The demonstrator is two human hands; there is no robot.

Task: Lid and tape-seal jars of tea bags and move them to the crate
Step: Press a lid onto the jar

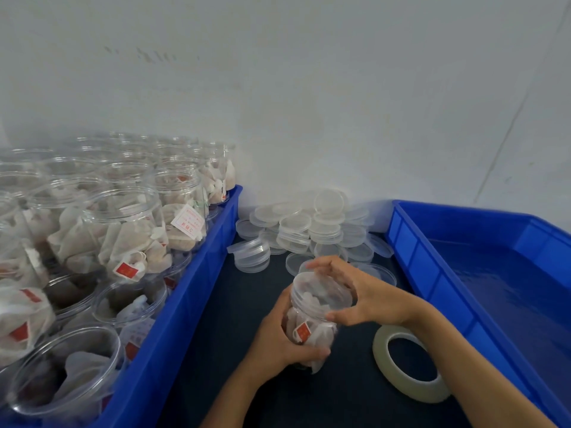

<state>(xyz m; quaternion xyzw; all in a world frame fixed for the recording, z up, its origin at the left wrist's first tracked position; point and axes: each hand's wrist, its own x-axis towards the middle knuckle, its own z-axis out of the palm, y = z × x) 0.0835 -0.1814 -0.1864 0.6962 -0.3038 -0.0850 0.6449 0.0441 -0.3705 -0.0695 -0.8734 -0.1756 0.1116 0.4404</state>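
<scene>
A clear plastic jar of tea bags [312, 322] stands on the dark table between two blue crates. My left hand [284, 341] grips the jar's body from the left. My right hand [361, 291] curls over the jar's mouth, its fingers round a clear lid [321, 288] on top. A roll of clear tape [408, 367] lies flat on the table just right of the jar, under my right forearm. A heap of loose clear lids [309, 230] sits behind the jar against the wall.
The blue crate on the left [197, 291] is packed with several open jars of tea bags [129, 230]. The blue crate on the right [463, 273] holds nothing that I can see. A white wall closes the back.
</scene>
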